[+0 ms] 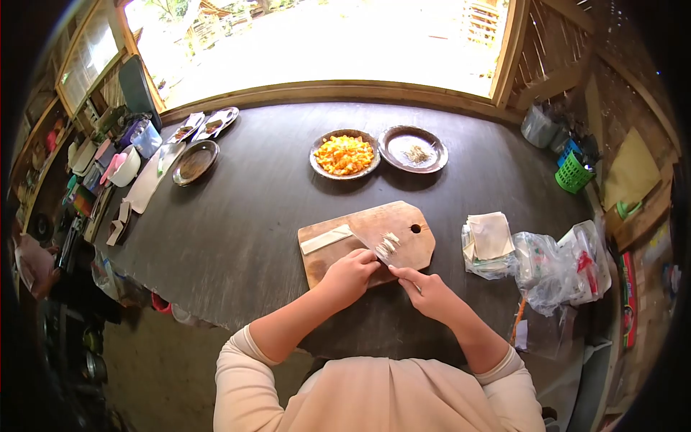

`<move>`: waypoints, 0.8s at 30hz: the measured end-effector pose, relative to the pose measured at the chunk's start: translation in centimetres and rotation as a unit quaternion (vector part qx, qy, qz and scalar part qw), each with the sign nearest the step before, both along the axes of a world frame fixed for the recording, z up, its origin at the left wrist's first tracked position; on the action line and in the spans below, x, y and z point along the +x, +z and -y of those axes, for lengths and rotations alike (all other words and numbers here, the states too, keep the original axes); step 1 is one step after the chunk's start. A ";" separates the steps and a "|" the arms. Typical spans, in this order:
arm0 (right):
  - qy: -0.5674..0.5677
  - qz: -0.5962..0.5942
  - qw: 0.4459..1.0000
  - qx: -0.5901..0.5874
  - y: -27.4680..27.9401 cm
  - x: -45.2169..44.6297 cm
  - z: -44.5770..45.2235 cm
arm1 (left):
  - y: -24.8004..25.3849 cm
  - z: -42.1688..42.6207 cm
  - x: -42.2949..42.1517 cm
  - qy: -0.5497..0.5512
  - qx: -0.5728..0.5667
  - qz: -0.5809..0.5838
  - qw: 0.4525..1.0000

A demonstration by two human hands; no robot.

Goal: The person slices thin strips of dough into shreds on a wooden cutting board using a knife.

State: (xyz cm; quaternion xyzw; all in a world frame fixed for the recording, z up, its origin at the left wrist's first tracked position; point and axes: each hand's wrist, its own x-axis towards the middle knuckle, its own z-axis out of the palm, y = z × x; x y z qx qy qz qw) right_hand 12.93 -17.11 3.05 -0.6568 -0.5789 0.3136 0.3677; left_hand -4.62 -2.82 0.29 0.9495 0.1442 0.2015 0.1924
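One slim knife (370, 247) sits in the pinching grip of the right hand (425, 291), while the left hand (349, 276) bunches its fingers beside it, whether on anything I cannot tell; slicing seems in hand, and the next cut calls for tucked knuckles. Beyond, pale matte slivers (388, 245) and, left, a flat strip (326, 239) lie on the wooden board (394, 216), with a bowl (344, 176) of glossy orange chunks (345, 154) farther across the dark table (245, 209).

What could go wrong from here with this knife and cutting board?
The left hand is very close to the knife held in the right hand, so a slip might cause a cut. The small pale pieces lie loose on the cutting board, so a careless sweep could scatter them.
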 end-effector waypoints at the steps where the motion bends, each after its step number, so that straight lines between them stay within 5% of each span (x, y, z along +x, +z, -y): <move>1: -0.002 0.001 1.000 0.003 -0.3 0.1 0.1 | 0.1 -0.1 0.1 0.001 0.002 0.002 1.000; 4: 0.007 -0.005 0.999 0.032 -0.1 0.3 0.2 | 0.3 -0.4 0.0 -0.011 0.001 -0.021 1.000; 7: -0.009 -0.027 0.997 -0.065 1.0 0.3 0.6 | 0.2 -0.2 0.0 0.003 0.015 -0.002 1.000; 13: -0.002 -0.011 0.998 0.064 -1.3 -0.1 0.1 | -0.1 -0.3 0.1 0.002 0.009 -0.001 1.000; 22: -0.005 -0.020 0.999 -0.044 0.2 0.1 0.4 | 0.0 -0.3 0.1 0.003 0.022 0.010 1.000; 24: 0.004 -0.010 0.999 0.045 -1.2 0.1 0.0 | -0.1 -0.4 0.1 0.002 0.012 0.008 1.000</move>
